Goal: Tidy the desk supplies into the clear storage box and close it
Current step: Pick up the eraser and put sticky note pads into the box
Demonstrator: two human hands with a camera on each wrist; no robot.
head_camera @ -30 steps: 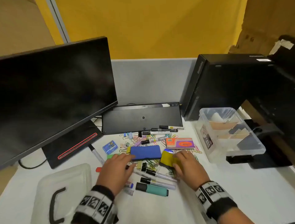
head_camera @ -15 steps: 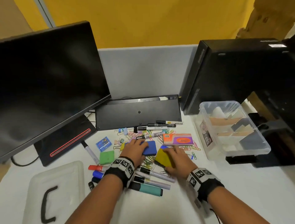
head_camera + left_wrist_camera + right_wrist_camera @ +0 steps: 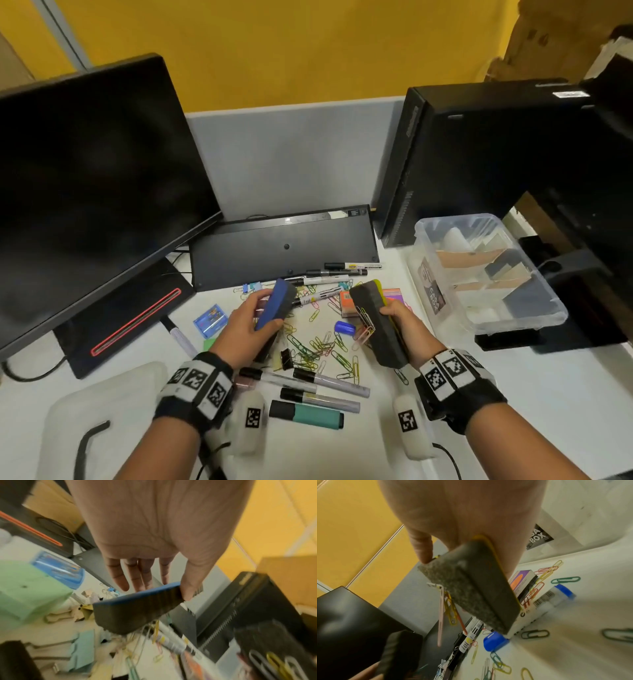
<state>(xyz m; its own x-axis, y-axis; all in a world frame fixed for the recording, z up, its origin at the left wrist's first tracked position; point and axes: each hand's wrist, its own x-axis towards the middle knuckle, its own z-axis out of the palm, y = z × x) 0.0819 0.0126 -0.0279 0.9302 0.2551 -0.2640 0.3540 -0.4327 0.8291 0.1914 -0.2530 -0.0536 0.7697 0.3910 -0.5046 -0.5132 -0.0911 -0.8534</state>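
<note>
My left hand (image 3: 251, 317) grips a blue-backed whiteboard eraser (image 3: 276, 303) (image 3: 135, 608), lifted off the desk and tilted on edge. My right hand (image 3: 399, 322) grips a yellow-backed eraser (image 3: 378, 322) (image 3: 471, 588), its dark felt turned left, with a few paper clips (image 3: 364, 325) clinging to the felt. Both erasers hang above a scatter of paper clips (image 3: 318, 346), markers (image 3: 330, 380) and a teal highlighter (image 3: 306, 413). The clear storage box (image 3: 486, 274) stands open at the right, holding paper pieces. Its lid (image 3: 102, 411) lies flat at the front left.
A monitor (image 3: 92, 192) fills the left; its base (image 3: 126, 315) lies beside an upturned black keyboard (image 3: 284, 246). A black computer tower (image 3: 479, 154) rises behind the box. Sticky-note pads (image 3: 394, 294), a blue staple box (image 3: 210, 320) and a small blue cap (image 3: 344, 327) lie among the clips.
Both hands have lifted their erasers off the desk and tipped them on edge, felt sides facing inward. Paper clips that lay under them are now uncovered; a few rose with the yellow eraser.
</note>
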